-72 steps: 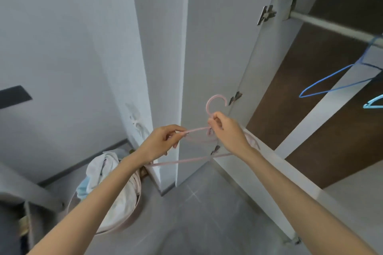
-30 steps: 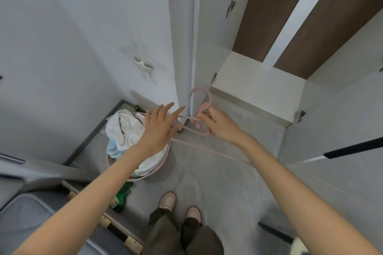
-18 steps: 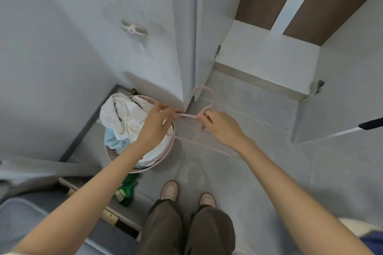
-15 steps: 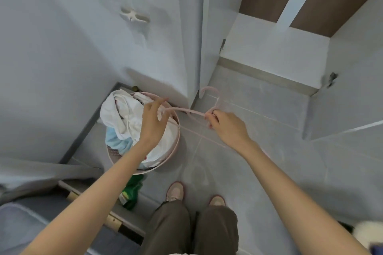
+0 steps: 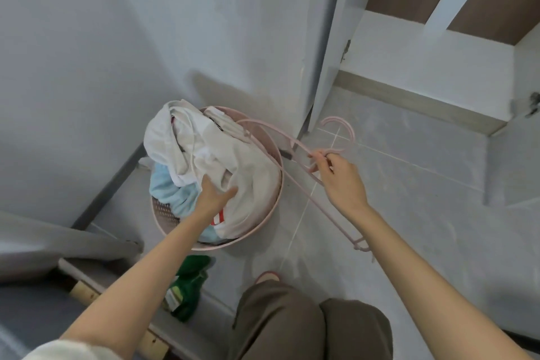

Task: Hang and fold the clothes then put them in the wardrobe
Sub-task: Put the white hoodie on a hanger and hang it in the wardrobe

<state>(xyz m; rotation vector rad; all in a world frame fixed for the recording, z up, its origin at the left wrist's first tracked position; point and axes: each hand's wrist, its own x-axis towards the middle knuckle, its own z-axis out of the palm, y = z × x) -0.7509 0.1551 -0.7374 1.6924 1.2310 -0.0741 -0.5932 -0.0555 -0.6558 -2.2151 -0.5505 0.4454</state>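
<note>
Left hand (image 5: pixel 214 196) is down in the pink basket (image 5: pixel 233 242) at my 11 o'clock, fingertips buried in the white garment (image 5: pixel 248 181) on top; can't tell if the grip has closed. Right hand (image 5: pixel 340 178), apart from it at the basket's 3 o'clock, pinches the pink hanger (image 5: pixel 336 119) at the neck under the hook, with one hanger arm reaching over the rim. Step, as I read it: pull one piece out to hang. I'd take only the white one, find the collar or a shoulder seam, and lift straight up so the light blue cloth (image 5: pixel 172 193) underneath doesn't drag out. Keep the hanger clear of the pile or it snags. The open wardrobe (image 5: pixel 423 61) sits at 1 o'clock.
</note>
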